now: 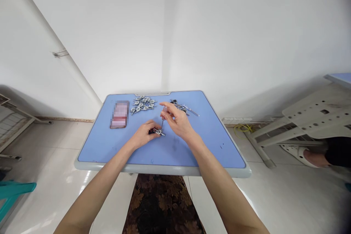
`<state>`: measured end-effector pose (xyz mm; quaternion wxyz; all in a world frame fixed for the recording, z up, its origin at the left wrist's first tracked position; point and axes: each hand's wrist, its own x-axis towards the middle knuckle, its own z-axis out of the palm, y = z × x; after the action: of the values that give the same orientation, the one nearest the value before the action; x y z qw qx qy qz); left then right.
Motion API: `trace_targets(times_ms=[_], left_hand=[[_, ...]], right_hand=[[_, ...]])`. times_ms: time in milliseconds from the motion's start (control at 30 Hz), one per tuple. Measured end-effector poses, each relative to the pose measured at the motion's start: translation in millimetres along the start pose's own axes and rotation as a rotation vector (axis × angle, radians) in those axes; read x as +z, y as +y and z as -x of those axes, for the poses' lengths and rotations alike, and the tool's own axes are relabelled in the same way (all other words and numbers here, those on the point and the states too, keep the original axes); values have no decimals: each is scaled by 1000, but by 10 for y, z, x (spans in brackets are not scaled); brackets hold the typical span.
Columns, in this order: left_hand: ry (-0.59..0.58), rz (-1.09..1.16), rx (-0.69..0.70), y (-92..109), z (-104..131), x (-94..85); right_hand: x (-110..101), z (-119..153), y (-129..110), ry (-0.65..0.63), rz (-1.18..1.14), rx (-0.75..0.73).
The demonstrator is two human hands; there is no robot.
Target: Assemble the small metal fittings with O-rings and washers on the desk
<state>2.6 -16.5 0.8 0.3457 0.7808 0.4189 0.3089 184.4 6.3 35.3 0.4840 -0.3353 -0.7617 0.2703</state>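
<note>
My left hand (pixel 144 134) is closed on a small silver metal clamp-like part (pixel 159 131), pressing it against the blue tabletop. In my right hand (pixel 177 119) is a screwdriver (pixel 162 121) with a clear handle, held nearly upright. Its shaft points down and its tip meets the metal part. A group of similar metal parts (pixel 142 104) lies beyond my left hand. Behind my right hand are more metal pieces (pixel 175 103), some dark, partly hidden by that hand. A second screwdriver (pixel 190 109) lies beside them.
A phone (pixel 120 115) with a blurred screen lies at the left of the blue table (pixel 109 150). A white wall (pixel 131 36) stands right behind. To the right are another desk's frame (pixel 287 124) and a person's shoe (pixel 294 153); a teal stool (pixel 16 190) is at left.
</note>
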Motion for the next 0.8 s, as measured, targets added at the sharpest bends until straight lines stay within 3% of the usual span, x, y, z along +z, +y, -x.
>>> trace_targets(times_ms=[233, 433, 600, 800], left_hand=[[-7, -28, 44, -2, 8, -2], [-10, -51, 78, -20, 15, 22], [-13, -25, 66, -28, 5, 25], [-14, -40, 40, -8, 1, 18]], right_hand=[[-3, -16, -27, -64, -127, 40], [94, -12, 32, 72, 24, 11], [105, 11, 14, 21, 110, -80], [66, 4, 1, -14, -92, -36]])
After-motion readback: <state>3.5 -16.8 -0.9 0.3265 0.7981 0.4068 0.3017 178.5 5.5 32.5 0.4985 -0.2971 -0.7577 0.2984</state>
